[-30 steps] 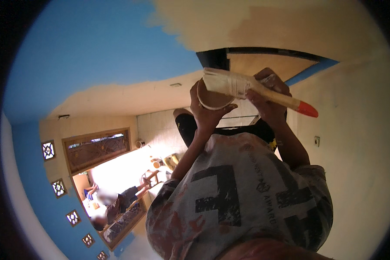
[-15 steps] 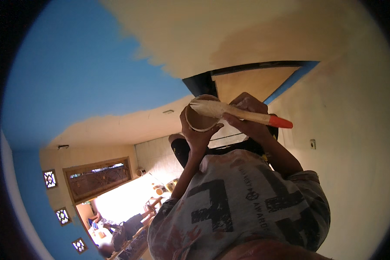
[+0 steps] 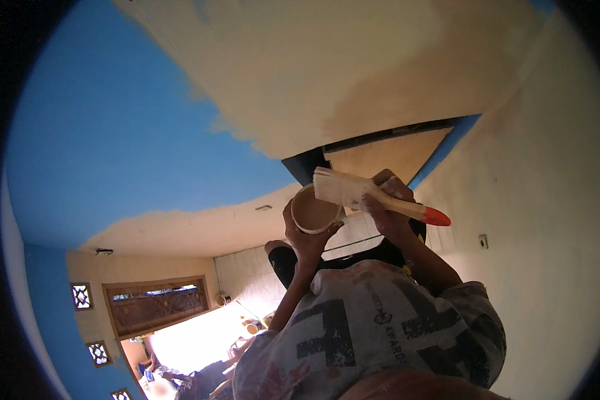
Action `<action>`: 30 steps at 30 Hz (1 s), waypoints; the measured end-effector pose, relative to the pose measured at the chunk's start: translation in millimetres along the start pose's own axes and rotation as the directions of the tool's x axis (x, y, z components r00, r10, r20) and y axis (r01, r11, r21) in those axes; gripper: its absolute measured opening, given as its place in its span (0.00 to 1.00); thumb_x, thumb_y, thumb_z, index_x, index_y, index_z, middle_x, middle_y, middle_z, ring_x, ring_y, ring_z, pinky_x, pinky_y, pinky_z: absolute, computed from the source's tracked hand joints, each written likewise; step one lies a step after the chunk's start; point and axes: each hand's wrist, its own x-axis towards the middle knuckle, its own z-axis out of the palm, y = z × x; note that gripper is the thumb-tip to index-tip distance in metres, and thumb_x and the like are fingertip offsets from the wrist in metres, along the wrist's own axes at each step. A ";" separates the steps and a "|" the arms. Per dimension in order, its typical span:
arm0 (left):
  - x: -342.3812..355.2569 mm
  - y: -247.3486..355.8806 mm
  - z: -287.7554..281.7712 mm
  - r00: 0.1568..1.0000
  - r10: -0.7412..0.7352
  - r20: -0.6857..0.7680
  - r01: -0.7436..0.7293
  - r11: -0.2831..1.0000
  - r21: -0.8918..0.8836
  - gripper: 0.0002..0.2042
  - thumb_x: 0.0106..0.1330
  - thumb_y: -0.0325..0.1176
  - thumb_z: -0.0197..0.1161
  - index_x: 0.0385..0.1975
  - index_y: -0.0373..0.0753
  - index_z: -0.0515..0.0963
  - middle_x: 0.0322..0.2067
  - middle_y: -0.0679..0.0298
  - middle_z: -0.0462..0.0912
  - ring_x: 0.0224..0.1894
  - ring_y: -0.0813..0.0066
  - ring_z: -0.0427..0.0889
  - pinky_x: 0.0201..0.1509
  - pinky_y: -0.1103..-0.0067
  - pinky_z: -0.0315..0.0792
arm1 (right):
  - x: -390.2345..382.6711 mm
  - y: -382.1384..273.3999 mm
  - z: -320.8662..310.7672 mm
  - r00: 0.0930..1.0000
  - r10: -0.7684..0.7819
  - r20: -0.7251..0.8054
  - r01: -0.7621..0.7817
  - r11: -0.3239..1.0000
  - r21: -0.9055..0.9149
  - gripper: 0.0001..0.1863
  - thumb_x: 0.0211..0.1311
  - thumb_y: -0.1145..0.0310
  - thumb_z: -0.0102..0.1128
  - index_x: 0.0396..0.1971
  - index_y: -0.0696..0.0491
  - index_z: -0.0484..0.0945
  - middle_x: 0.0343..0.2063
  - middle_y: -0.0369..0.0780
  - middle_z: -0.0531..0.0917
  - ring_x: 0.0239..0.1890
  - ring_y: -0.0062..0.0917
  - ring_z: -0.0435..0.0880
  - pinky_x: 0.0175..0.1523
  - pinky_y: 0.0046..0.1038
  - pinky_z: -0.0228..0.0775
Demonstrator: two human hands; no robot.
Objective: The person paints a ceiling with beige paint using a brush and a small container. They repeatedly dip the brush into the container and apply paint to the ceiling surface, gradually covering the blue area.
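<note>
Blue paint (image 3: 127,140) meets beige (image 3: 280,53) in a ragged edge ahead of the left hand (image 3: 305,243), near a dark-edged opening (image 3: 307,165). Farther left, patterned vents (image 3: 81,296) flank a brown-framed window (image 3: 159,310) beside glaring light (image 3: 197,340). Right of the right hand (image 3: 395,203), a pale wall (image 3: 547,200) bears a small fitting (image 3: 483,241).

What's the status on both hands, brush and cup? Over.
Left hand gripping cup. Right hand gripping brush, bristles partly across cup's mouth in view; contact unclear. Nothing seen blocking either hand.
</note>
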 end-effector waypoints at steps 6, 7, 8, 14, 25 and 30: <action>0.5 -4.5 3.8 1.000 0.027 0.006 -0.027 1.000 -0.002 0.45 0.35 0.35 0.84 0.56 0.36 0.65 0.51 0.55 0.75 0.54 0.64 0.76 0.57 0.70 0.73 | 7.2 -3.2 -3.6 0.993 0.029 0.112 -0.022 0.998 -0.059 0.13 0.57 0.68 0.66 0.29 0.56 0.69 0.28 0.43 0.77 0.29 0.24 0.76 0.32 0.24 0.69; 0.9 -4.5 3.7 0.999 0.040 0.012 -0.040 0.999 0.000 0.45 0.35 0.35 0.84 0.56 0.36 0.65 0.50 0.55 0.76 0.54 0.64 0.76 0.57 0.70 0.73 | 5.3 -2.9 -2.4 0.997 -0.012 0.073 0.018 0.997 -0.073 0.13 0.57 0.68 0.66 0.28 0.56 0.69 0.28 0.43 0.77 0.29 0.24 0.77 0.32 0.25 0.70; 2.0 -2.8 5.0 0.999 0.041 0.011 -0.041 0.999 -0.011 0.45 0.35 0.36 0.85 0.56 0.36 0.65 0.50 0.55 0.76 0.53 0.63 0.77 0.56 0.70 0.73 | 4.1 -2.4 -4.0 0.997 0.012 0.076 -0.007 0.998 -0.059 0.13 0.57 0.68 0.66 0.28 0.56 0.69 0.27 0.43 0.78 0.29 0.25 0.77 0.32 0.25 0.70; 5.2 -0.4 6.5 0.997 0.072 -0.005 -0.072 0.997 0.006 0.44 0.35 0.37 0.84 0.56 0.36 0.66 0.49 0.56 0.77 0.52 0.64 0.78 0.54 0.70 0.74 | 10.9 -4.6 -2.9 0.995 0.033 0.096 -0.025 0.997 -0.076 0.11 0.56 0.70 0.66 0.27 0.56 0.70 0.24 0.42 0.77 0.28 0.29 0.79 0.33 0.27 0.71; 4.9 -1.9 -8.7 0.997 0.026 -0.070 -0.027 1.000 -0.010 0.43 0.35 0.35 0.84 0.54 0.38 0.66 0.46 0.56 0.78 0.50 0.63 0.79 0.52 0.69 0.76 | 58.9 8.4 15.3 0.996 0.021 -0.087 -0.030 0.995 -0.099 0.08 0.61 0.71 0.61 0.29 0.58 0.72 0.27 0.35 0.77 0.30 0.15 0.74 0.35 0.19 0.69; 6.7 -2.2 -12.7 0.996 0.035 -0.083 -0.032 0.999 0.038 0.43 0.34 0.37 0.85 0.54 0.39 0.66 0.45 0.56 0.79 0.49 0.62 0.80 0.51 0.69 0.77 | 147.2 21.3 43.2 0.968 -0.162 -0.193 0.140 0.982 -0.125 0.08 0.60 0.71 0.65 0.28 0.58 0.75 0.23 0.34 0.79 0.28 0.14 0.75 0.32 0.21 0.68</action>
